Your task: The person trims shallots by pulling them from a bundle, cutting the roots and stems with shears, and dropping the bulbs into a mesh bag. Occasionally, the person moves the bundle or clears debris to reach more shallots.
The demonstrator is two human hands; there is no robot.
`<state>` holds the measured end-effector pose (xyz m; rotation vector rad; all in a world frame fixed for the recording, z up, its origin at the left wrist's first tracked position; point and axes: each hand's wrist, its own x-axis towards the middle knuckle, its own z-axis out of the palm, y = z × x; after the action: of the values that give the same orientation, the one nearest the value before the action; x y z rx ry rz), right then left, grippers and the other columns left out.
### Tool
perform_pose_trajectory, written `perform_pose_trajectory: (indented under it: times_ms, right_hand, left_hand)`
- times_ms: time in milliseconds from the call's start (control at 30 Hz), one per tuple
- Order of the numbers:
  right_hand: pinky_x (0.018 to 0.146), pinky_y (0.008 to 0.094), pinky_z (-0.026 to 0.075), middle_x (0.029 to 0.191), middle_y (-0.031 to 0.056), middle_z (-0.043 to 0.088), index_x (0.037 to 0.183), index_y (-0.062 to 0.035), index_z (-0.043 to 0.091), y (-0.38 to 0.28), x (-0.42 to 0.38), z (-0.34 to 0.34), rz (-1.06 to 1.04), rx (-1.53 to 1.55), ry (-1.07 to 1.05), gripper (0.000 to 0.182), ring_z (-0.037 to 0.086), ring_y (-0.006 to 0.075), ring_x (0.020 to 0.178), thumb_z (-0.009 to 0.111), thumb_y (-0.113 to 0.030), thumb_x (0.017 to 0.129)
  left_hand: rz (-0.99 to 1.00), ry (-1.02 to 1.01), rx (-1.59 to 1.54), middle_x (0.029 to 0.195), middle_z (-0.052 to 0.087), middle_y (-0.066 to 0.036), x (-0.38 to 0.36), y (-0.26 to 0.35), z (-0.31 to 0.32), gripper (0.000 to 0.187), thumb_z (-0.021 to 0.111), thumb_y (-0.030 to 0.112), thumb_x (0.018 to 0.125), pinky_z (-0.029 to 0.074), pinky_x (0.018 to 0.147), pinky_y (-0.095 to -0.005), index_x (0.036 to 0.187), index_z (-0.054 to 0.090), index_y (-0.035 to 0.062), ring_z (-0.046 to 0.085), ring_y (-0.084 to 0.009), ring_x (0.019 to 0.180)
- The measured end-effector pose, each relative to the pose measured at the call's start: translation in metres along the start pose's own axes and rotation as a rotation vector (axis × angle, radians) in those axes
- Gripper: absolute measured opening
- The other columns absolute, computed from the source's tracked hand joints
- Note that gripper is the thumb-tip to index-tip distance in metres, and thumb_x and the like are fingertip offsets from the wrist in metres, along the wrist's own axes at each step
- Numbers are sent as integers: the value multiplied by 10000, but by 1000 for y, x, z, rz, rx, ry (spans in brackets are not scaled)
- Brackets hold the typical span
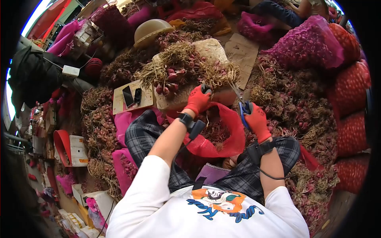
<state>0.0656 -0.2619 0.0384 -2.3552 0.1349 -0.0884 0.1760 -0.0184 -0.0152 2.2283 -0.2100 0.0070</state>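
My left hand (198, 100), in a red glove with dark fingertips, is curled closed just in front of the foam block (212, 49). What lies in its fingers, if anything, is too small to make out. My right hand (257, 121), also red-gloved, grips scissors (242, 111) by their blue handles, with the blades pointing up and away. Bunches of shallots (170, 77) with dry stems are heaped on the block. Between my knees a red mesh bag (234, 135) stands with its mouth wide, some shallots and stems inside.
Piles of dried shallots (293, 103) lie on both sides. A phone (128, 96) rests on a board (119, 106) at the left. Filled pink (309, 43) and red mesh sacks (353, 89) line the right. Behind the block are a pale basin (151, 31) and cardboard (242, 51). Another person (278, 12) sits at the top right.
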Motion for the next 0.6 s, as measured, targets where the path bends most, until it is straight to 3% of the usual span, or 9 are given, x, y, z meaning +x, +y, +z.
perform_pose_trajectory:
  times_ms: [33,67,133,200,333,433,500,567,600]
  right_hand:
    - [744,380,479,897,142,644,967,-74,611,-2,0,5,-6,11,-8,324,606,337,862,655,-254,701]
    - [746,380,479,901,142,644,969,-76,611,-3,2,9,-14,17,-16,325,607,334,865,655,-252,699]
    - [747,379,479,902,142,644,968,-76,613,0,7,13,-22,4,-14,323,609,333,863,656,-257,704]
    - [747,378,478,895,144,645,959,-72,615,3,10,20,-24,-22,0,319,610,336,852,661,-272,715]
    - [708,351,464,811,127,642,916,-54,618,-11,24,23,106,195,-120,386,618,279,771,685,-382,725]
    - [657,328,448,732,99,629,824,-42,633,-14,37,39,179,394,-269,431,604,202,704,696,-454,714]
    - [613,305,437,675,70,616,751,-32,636,-19,43,47,163,447,-347,455,585,146,652,698,-481,704]
    - [528,263,434,653,27,586,817,-36,647,-9,51,59,298,543,-476,360,540,102,562,695,-385,744]
    - [486,242,433,642,6,571,850,-38,653,-4,54,67,365,588,-541,314,518,80,517,694,-337,764]
  left_hand:
    - [7,105,80,882,649,-102,10,-8,25,290,660,206,784,483,711,-342,997,603,16,622,-221,776]
    - [-223,60,-71,1037,631,-160,21,-7,41,390,705,238,734,472,782,-382,1037,585,24,605,-304,916]
    - [-205,464,418,1093,600,-185,24,-14,82,456,730,237,700,466,795,-384,1069,562,27,592,-309,951]
    - [-342,411,436,1237,437,-287,29,-35,94,882,765,274,650,431,907,-386,1377,326,38,513,-364,1074]
    - [-328,133,-67,1084,523,-190,50,-55,55,758,806,229,593,449,853,-409,1243,466,41,541,-339,995]
    - [-134,242,48,797,637,-49,50,-69,40,376,755,61,667,476,630,-288,988,563,22,586,-142,714]
    - [-236,63,-234,906,642,-28,46,-68,24,349,706,9,708,476,717,-252,1025,559,7,579,-100,808]
    - [-226,-1,-592,964,639,-22,47,-92,19,336,670,-17,736,471,772,-241,1052,559,-1,578,-97,859]
    - [-192,-45,-486,1040,627,-37,40,-67,-2,377,679,-20,730,467,807,-261,1090,568,-1,577,-116,932]
